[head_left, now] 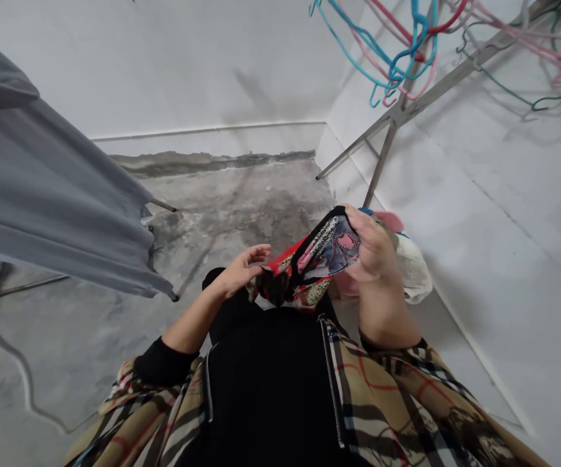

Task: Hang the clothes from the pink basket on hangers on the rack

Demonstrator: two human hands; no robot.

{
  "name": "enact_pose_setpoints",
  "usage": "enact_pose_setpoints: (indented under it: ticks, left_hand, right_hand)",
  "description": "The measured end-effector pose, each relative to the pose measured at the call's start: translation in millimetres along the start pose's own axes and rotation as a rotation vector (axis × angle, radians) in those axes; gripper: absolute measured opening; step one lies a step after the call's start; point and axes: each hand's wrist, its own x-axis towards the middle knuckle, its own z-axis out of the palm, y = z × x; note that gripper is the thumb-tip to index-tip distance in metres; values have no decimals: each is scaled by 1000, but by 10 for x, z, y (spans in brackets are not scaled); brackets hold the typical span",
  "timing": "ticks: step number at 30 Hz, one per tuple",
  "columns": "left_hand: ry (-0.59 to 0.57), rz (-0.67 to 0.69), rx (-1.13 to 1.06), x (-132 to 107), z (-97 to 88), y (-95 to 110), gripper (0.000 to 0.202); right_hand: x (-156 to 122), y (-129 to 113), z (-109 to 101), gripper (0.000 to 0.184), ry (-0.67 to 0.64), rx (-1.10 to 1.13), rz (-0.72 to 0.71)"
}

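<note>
A small patterned garment (316,259) in red, black, blue and pink hangs between my two hands in front of my body. My right hand (375,250) is closed on its upper black-trimmed edge and holds it up. My left hand (241,269) is lower and to the left, fingers curled, touching the garment's lower end. Behind my right hand sits a pile of other laundry (409,256), white and pink pieces, partly hidden by the hand.
A grey cloth (51,201) hangs on a metal drying rack at the left. Another metal rack (397,113) leans by the right wall, with coloured plastic hangers (397,52) hung above it. The floor (241,201) is stained concrete; white walls close the corner.
</note>
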Motion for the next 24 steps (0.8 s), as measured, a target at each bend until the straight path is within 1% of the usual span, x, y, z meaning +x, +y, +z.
enact_pose_setpoints:
  ticks: [2, 4, 6, 8, 10, 12, 15, 19, 21, 24]
  left_hand:
    - [3, 168, 111, -26, 8, -4, 51]
    - [64, 308, 101, -70, 54, 18, 39]
    - [105, 396, 56, -123, 142, 45, 25]
    - [78, 410, 44, -165, 256, 58, 22]
    - [34, 396, 63, -176, 367, 49, 27]
    - [17, 388, 68, -153, 450, 22, 30]
    - [19, 377, 68, -92, 516, -16, 34]
    - [-57, 330, 86, -49, 576, -7, 36]
    - [-65, 338, 122, -52, 620, 11, 35]
    - [-43, 372, 181, -65, 684, 25, 35]
  right_hand:
    - [-41, -15, 4, 31, -4, -12, 19]
    - [-77, -31, 20, 31, 2, -18, 23]
    - [-105, -43, 45, 31, 7, -58, 5]
    - [-124, -49, 69, 32, 20, -115, -26]
    - [-136, -46, 84, 33, 30, -154, -55]
    - [-144, -36, 88, 31, 17, -146, -62]
    - [-153, -19, 79, 25, -43, -72, -48]
    - [-151, 9, 76, 18, -61, -11, -20]
    - [-141, 28, 85, 18, -65, -13, 7]
    - [-124, 52, 109, 22, -69, -43, 36]
